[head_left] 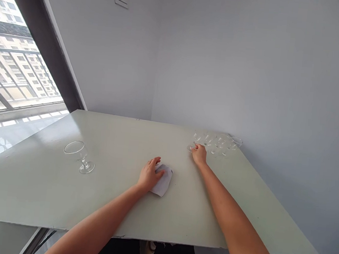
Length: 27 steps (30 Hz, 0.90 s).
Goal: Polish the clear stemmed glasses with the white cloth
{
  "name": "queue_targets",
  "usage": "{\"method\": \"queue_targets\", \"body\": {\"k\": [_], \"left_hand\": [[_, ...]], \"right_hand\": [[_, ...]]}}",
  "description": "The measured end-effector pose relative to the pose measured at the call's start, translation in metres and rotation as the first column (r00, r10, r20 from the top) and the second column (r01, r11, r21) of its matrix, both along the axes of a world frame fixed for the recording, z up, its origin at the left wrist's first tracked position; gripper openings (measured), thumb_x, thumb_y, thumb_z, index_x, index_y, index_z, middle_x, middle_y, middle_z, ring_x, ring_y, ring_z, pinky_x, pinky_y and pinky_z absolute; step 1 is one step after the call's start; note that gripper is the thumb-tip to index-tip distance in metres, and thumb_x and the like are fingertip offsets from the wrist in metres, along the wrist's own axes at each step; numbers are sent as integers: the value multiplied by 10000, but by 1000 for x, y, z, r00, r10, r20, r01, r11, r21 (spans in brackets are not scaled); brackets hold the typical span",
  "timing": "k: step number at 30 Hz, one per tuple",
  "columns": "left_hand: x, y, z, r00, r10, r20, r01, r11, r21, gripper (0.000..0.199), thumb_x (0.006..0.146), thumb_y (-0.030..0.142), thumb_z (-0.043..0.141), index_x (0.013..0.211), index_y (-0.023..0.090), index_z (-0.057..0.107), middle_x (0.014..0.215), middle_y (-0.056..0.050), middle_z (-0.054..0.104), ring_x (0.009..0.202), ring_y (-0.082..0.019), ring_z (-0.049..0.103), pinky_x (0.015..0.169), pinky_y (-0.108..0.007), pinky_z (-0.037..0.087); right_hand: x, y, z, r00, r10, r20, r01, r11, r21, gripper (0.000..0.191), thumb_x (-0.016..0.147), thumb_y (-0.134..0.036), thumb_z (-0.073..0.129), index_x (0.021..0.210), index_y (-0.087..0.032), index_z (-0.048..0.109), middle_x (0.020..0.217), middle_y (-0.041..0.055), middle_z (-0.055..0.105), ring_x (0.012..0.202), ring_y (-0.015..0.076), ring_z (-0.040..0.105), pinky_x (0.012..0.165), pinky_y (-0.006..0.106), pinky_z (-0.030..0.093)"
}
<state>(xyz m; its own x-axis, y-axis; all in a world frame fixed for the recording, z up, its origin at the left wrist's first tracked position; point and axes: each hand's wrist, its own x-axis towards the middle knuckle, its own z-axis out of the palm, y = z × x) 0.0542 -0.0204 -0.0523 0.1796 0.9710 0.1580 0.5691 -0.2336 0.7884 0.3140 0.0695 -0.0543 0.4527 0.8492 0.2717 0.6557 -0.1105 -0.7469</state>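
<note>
Fingers of the left hand [150, 174] lie loosely spread over a folded white cloth [164, 182], pressing it onto the bench [37, 198] without clenching it. Spread this way, they bear evenly across the fabric. At about one o'clock from the cloth, fingers of the right hand [199, 154] close low on the nearest glass [192, 147], at the edge of a tight cluster of clear stemmed glasses [217, 145]. A low hold keeps them off the bowl, though the faint glass hides the exact grip. Another stemmed glass [80, 157] stands alone at nine o'clock, below the window [14, 58].
</note>
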Motion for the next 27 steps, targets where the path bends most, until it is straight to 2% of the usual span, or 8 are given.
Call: {"method": "queue_targets", "body": {"k": [5, 9, 12, 15, 18, 22, 25, 27], "left_hand": [[-1, 7, 0, 977, 132, 166, -117, 988, -97, 375, 741, 204, 518, 1110, 248, 465, 1052, -40, 592, 917, -160, 550, 789, -305, 428], [-3, 6, 3, 953, 171, 251, -150, 984, -100, 368, 738, 153, 478, 1095, 240, 467, 940, -19, 611, 780, -133, 559, 705, -272, 443], [-7, -1, 12, 958, 145, 249, -175, 979, 103, 388, 735, 106, 447, 1099, 238, 470, 874, -5, 608, 728, -120, 549, 674, -258, 437], [-12, -12, 28, 978, 96, 183, -174, 861, 478, 342, 746, 78, 423, 1050, 216, 502, 845, -16, 612, 762, -133, 533, 698, -274, 425], [-12, -29, 43, 999, 6, 48, -40, 665, 745, 288, 754, 63, 431, 983, 206, 533, 811, -22, 622, 771, -140, 518, 708, -285, 403], [-2, -62, 48, 919, -231, -319, 394, 514, 762, 208, 801, 109, 444, 935, 224, 554, 817, -13, 630, 744, -129, 516, 687, -278, 383], [4, -87, 43, 796, -359, -487, 605, 515, 608, 223, 838, 124, 393, 934, 228, 565, 869, -24, 629, 775, -134, 526, 703, -289, 385], [3, -99, 42, 773, -424, -472, 632, 572, 522, 208, 846, 182, 409, 968, 239, 567, 956, -37, 624, 857, -156, 531, 756, -313, 390]], "right_hand": [[-39, -51, 21, 980, 199, 23, -200, 979, 49, 200, 719, -300, 463, 819, -190, 595, 822, 42, 594, 692, 156, 535, 679, 287, 410], [-88, -90, 44, 835, 547, 58, -549, 835, 25, 175, 739, -307, 508, 847, -222, 616, 781, 13, 595, 641, 132, 514, 632, 261, 400], [-118, -110, 52, 812, 579, -70, -574, 815, 76, 184, 759, -373, 525, 824, -220, 602, 637, -16, 539, 563, 124, 464, 563, 254, 365], [-134, -121, 46, 719, 491, -491, -483, 862, 155, 347, 788, -525, 451, 669, -207, 523, 525, -32, 470, 463, 110, 396, 458, 247, 303], [-138, -128, 37, 450, 312, -837, -487, 871, 63, 492, 742, -657, 404, 565, -201, 450, 481, -14, 477, 391, 105, 368, 393, 254, 254], [-132, -138, 39, 194, 147, -970, -604, 797, 0, 541, 675, -712, 445, 599, -183, 526, 491, 10, 508, 470, 143, 486, 447, 265, 379], [-129, -143, 46, 153, 105, -983, -700, 713, -32, 533, 689, -686, 458, 626, -170, 574, 520, 46, 547, 554, 185, 552, 490, 287, 440], [-129, -142, 46, 162, 167, -973, -658, 753, 20, 429, 697, -594, 536, 666, -171, 592, 572, 52, 588, 582, 191, 571, 513, 293, 458]]}}
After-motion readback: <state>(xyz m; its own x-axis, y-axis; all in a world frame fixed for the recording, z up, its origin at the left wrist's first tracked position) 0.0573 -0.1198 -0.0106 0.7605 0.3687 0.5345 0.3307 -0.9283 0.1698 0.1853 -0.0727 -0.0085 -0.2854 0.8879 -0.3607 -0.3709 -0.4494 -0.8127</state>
